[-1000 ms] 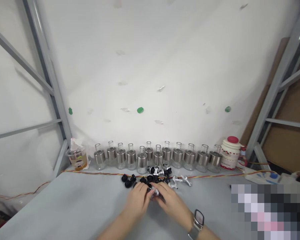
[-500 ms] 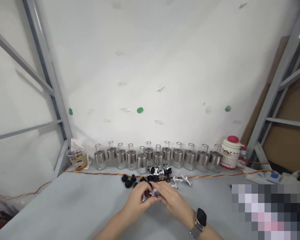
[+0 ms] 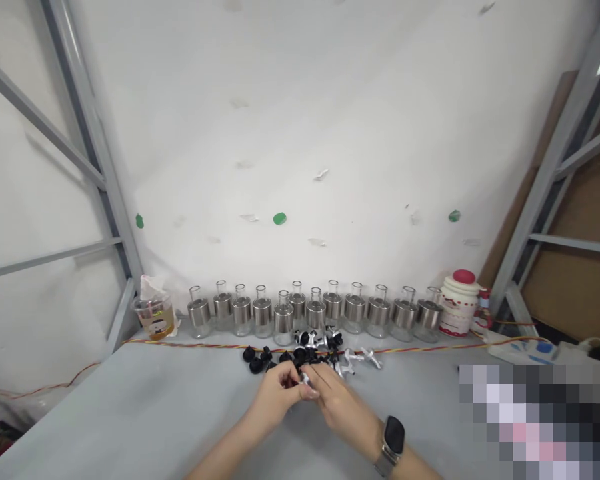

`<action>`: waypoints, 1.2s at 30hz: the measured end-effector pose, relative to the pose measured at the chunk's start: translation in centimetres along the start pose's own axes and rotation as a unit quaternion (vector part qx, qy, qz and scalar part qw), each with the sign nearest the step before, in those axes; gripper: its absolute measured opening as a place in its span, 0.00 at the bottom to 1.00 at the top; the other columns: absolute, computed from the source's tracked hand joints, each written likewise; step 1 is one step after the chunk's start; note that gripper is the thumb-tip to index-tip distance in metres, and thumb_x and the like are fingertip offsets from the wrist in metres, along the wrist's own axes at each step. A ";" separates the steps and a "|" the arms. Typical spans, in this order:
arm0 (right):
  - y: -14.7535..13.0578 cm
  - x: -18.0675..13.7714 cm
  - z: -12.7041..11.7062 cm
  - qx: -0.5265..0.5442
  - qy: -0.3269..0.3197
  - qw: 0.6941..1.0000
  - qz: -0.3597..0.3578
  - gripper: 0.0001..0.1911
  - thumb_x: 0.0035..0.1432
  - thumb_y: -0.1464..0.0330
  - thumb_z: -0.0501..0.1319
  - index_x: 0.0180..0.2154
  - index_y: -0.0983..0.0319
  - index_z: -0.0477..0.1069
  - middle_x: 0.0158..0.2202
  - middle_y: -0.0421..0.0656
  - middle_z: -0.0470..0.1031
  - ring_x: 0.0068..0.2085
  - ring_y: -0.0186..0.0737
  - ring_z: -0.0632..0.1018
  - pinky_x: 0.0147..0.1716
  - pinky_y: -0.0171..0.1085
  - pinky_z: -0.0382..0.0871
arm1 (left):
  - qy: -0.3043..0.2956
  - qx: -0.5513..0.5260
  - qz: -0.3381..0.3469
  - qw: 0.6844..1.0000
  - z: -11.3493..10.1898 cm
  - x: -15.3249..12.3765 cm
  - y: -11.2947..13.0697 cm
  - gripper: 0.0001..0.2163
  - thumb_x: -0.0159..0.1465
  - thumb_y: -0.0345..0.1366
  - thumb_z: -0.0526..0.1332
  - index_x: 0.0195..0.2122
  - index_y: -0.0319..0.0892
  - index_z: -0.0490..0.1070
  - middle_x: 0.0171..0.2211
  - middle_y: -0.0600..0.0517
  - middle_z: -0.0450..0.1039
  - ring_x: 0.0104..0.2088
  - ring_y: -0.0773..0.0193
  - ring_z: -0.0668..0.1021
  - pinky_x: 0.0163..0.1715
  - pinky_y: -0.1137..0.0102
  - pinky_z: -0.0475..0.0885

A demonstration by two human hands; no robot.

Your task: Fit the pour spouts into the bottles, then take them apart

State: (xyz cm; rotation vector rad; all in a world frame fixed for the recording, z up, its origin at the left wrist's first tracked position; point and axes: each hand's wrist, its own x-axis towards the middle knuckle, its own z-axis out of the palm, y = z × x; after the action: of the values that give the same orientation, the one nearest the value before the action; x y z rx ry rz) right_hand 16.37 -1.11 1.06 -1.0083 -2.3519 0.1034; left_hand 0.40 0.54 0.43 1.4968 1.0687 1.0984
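My left hand [image 3: 279, 398] and my right hand [image 3: 339, 403] meet low in the middle, just in front of a pile of small parts. Between the fingers of both shows a small silver spout piece [image 3: 305, 379], mostly covered by them. My left thumb and fingers pinch it; my right fingers curl around its other side. Black stoppers [image 3: 255, 364] lie at the pile's left. Loose silver spouts [image 3: 372, 359] are at its right, and black-and-silver pieces [image 3: 309, 339] sit behind my fingers. A watch [image 3: 394, 437] is on my right wrist.
Glass bottles with metal sleeves [image 3: 283, 320] line the back of the grey table [image 3: 145, 407]. A plastic cup [image 3: 156, 317] stands left, a white jar with a red lid [image 3: 459, 303] right. A twisted cable [image 3: 190, 345] crosses the table. A power strip [image 3: 517, 348] lies right.
My hands stay together around the silver spout piece and shift only slightly, the left fingers rising and pinching more tightly. The view has tilted a little; the bottles and pile have not moved.
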 end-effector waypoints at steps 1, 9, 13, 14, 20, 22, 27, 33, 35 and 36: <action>0.5 0.0 0.1 -0.019 0.012 1.000 0.001 0.22 0.53 0.81 0.50 0.51 0.62 0.59 0.42 0.47 0.69 0.43 0.43 0.69 0.44 0.43 0.66 | 0.025 0.017 0.003 1.000 -0.1 0.1 -0.1 0.17 0.45 0.41 0.64 0.17 0.42 0.53 0.15 0.62 0.51 0.19 0.73 0.57 0.20 0.76 0.52; 3.7 0.3 -1.2 -0.109 0.068 0.988 0.083 0.18 0.54 0.66 0.58 0.47 0.61 0.66 0.35 0.46 0.70 0.39 0.45 0.72 0.38 0.44 0.69 | 0.139 0.298 0.061 0.943 -2.4 0.8 -0.8 0.17 0.51 0.49 0.59 0.17 0.42 0.59 0.15 0.59 0.57 0.19 0.69 0.61 0.21 0.74 0.52; 3.5 0.4 -0.7 -0.128 0.052 0.988 0.074 0.21 0.53 0.66 0.60 0.50 0.59 0.64 0.35 0.45 0.69 0.38 0.45 0.72 0.36 0.43 0.69 | 0.153 0.350 0.051 0.923 -2.7 0.8 -0.8 0.14 0.52 0.50 0.59 0.26 0.43 0.64 0.18 0.57 0.62 0.22 0.65 0.66 0.22 0.73 0.56; 3.4 0.4 -0.4 -0.131 0.050 0.987 0.080 0.22 0.52 0.67 0.60 0.50 0.60 0.64 0.35 0.46 0.69 0.37 0.46 0.71 0.36 0.43 0.69 | 0.157 0.367 0.061 0.915 -2.7 0.8 -0.6 0.14 0.53 0.49 0.58 0.29 0.43 0.65 0.20 0.56 0.63 0.24 0.64 0.68 0.24 0.72 0.59; 3.7 0.5 -0.1 -0.109 0.092 0.986 0.091 0.21 0.54 0.65 0.58 0.50 0.59 0.63 0.36 0.45 0.69 0.38 0.44 0.71 0.38 0.42 0.67 | 0.047 0.414 0.215 0.883 -2.2 -0.1 0.1 0.21 0.52 0.48 0.61 0.45 0.45 0.64 0.44 0.47 0.65 0.45 0.54 0.67 0.45 0.58 0.62; 4.2 0.7 -0.4 -0.116 0.117 0.979 0.119 0.16 0.57 0.66 0.54 0.48 0.59 0.65 0.38 0.46 0.68 0.40 0.44 0.70 0.40 0.42 0.66 | 0.010 0.420 0.232 0.877 -2.0 -0.2 0.0 0.28 0.50 0.47 0.63 0.50 0.47 0.60 0.49 0.46 0.62 0.50 0.51 0.63 0.49 0.54 0.59; 6.2 2.1 -1.2 -0.156 0.063 0.962 0.215 0.14 0.57 0.71 0.51 0.44 0.64 0.69 0.39 0.49 0.69 0.43 0.45 0.69 0.44 0.41 0.60 | 0.024 0.394 0.228 0.890 -2.1 -0.1 -0.3 0.21 0.56 0.43 0.58 0.50 0.46 0.60 0.48 0.46 0.62 0.50 0.54 0.64 0.50 0.55 0.60; 8.1 4.3 -0.6 -0.161 -0.016 0.959 0.233 0.13 0.47 0.71 0.59 0.39 0.61 0.72 0.35 0.47 0.73 0.38 0.44 0.73 0.36 0.36 0.62 | 0.015 0.392 0.228 0.891 -2.1 -0.3 0.1 0.21 0.54 0.42 0.60 0.49 0.47 0.61 0.48 0.46 0.61 0.50 0.52 0.63 0.50 0.54 0.60; 8.1 4.7 -0.5 -0.170 -0.029 0.955 0.243 0.11 0.46 0.73 0.58 0.35 0.63 0.72 0.32 0.48 0.74 0.36 0.45 0.74 0.34 0.37 0.61 | 0.001 0.389 0.229 0.892 -2.0 -0.4 0.2 0.24 0.52 0.43 0.62 0.49 0.47 0.61 0.48 0.46 0.61 0.51 0.51 0.62 0.50 0.53 0.59; 8.0 4.9 -0.5 -0.175 -0.031 0.953 0.246 0.10 0.46 0.74 0.58 0.34 0.64 0.72 0.31 0.49 0.75 0.35 0.45 0.74 0.33 0.37 0.61 | -0.001 0.386 0.232 0.893 -1.9 -0.5 0.3 0.24 0.52 0.43 0.62 0.49 0.47 0.61 0.48 0.46 0.61 0.51 0.51 0.62 0.50 0.53 0.60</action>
State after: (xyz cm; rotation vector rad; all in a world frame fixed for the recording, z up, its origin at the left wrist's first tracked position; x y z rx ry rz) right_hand 19.10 7.87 1.54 -1.7738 -2.1632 -0.0990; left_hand -1.51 0.43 0.89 2.4850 1.2560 1.0224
